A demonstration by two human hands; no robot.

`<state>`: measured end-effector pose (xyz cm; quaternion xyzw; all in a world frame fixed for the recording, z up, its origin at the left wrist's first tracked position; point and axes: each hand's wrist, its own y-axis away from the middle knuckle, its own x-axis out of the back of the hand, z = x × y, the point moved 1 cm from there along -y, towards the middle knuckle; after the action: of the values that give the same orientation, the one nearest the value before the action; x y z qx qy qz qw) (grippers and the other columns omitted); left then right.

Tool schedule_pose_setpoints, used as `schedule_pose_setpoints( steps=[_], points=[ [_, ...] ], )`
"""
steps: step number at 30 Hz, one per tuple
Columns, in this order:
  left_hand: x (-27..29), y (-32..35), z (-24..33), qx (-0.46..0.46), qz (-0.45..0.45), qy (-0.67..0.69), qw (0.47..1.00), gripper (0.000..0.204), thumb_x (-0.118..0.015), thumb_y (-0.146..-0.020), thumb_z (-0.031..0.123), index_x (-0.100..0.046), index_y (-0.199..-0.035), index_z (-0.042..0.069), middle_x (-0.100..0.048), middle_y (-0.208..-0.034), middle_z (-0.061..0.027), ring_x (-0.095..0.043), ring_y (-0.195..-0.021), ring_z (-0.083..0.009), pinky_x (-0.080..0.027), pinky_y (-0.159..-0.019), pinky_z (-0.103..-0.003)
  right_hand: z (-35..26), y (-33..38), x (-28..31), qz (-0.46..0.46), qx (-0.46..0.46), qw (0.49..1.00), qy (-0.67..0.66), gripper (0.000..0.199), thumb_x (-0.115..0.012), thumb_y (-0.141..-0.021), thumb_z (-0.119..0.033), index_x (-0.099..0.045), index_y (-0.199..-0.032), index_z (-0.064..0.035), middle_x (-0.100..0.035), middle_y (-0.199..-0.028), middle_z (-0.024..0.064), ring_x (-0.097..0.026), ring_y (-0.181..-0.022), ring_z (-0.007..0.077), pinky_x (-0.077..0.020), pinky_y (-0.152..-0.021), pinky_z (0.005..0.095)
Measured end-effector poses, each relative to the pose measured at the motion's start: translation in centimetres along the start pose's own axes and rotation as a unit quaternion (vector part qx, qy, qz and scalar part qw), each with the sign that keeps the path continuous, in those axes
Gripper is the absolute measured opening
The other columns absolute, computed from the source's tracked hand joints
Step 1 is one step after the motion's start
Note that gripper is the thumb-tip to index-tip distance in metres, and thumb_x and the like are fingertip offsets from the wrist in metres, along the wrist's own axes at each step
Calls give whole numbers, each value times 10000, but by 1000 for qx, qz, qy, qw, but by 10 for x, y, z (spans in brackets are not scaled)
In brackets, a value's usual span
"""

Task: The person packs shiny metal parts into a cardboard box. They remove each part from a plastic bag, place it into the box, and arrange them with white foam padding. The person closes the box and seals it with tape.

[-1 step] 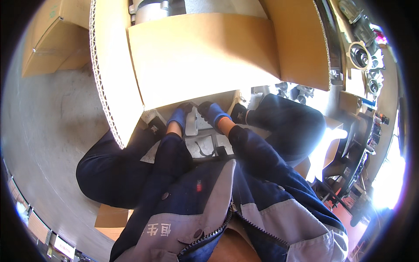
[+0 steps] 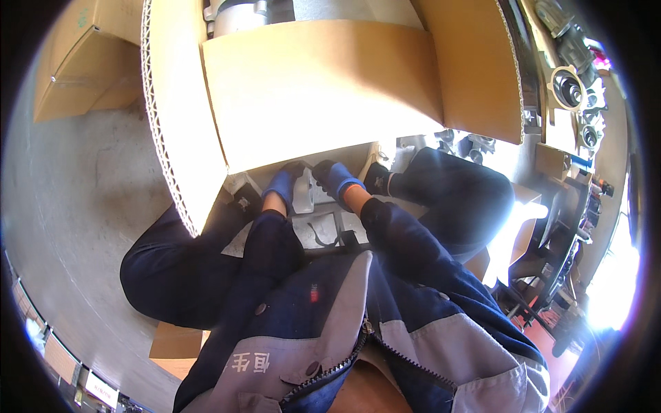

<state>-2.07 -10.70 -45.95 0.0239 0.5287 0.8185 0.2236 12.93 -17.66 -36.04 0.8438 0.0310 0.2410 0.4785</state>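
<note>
Both my hands wear blue gloves with dark fingers and are close together below the front wall of a large open cardboard box (image 2: 323, 82). My left hand (image 2: 284, 180) is closed at the top of a whitish, see-through roll of tape (image 2: 303, 193), which hangs upright between the hands. Just to the right of the roll, my right hand (image 2: 332, 177) has its fingers curled in, pointing at the left hand's fingertips. Whatever lies between its fingers is too small to make out. The box's wall and flap are partly washed out by glare.
Inside the box, a metal part (image 2: 241, 17) shows at the top. More cardboard boxes stand at the far left (image 2: 89, 62) and beneath me (image 2: 175, 347). Metal castings (image 2: 568, 88) line the right side. My bent legs (image 2: 447, 196) flank my hands.
</note>
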Motion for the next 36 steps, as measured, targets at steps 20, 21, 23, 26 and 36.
schedule_pose_setpoints(
  steps=[20,21,23,26,36],
  points=[
    [22,-14,12,6,-9,-15,1000,498,-575,-980,235,-497,-1453,100,-630,-1341,-164,-650,-1155,-277,-512,-976,-373,-36,-1,13,-34,122,903,411,513,-546,-951,-392,-624,-1338,-65,-574,-1450,158,-461,-1392,332,-361,-1155,439],
    [22,-14,14,4,-9,-13,1000,498,-577,-979,238,-500,-1451,99,-632,-1340,-164,-651,-1155,-277,-512,-977,-375,-39,-5,11,-13,119,928,352,517,-544,-945,-401,-628,-1329,-65,-579,-1439,173,-471,-1381,339,-356,-1158,445],
    [22,-16,19,-3,-9,-9,1000,496,-582,-978,244,-507,-1446,96,-634,-1336,-162,-651,-1154,-277,-512,-979,-378,-45,-5,9,13,126,979,158,551,-511,-961,-450,-594,-1374,-94,-533,-1490,158,-451,-1400,333,-327,-1180,443],
    [21,-13,27,-11,-16,-12,1000,495,-588,-976,252,-516,-1439,92,-638,-1331,-159,-652,-1152,-278,-513,-982,-384,-42,1,5,29,134,989,-62,561,-486,-986,-468,-561,-1417,-116,-496,-1526,127,-436,-1404,314,-317,-1183,429],
    [44,26,64,-18,-9,0,1000,493,-611,-968,281,-548,-1414,79,-651,-1313,-151,-654,-1147,-280,-514,-991,-401,-22,-3,3,85,105,986,-102,460,-515,-1001,-360,-593,-1359,-82,-565,-1392,128,-513,-1281,284,-388,-1095,398]
  ],
)
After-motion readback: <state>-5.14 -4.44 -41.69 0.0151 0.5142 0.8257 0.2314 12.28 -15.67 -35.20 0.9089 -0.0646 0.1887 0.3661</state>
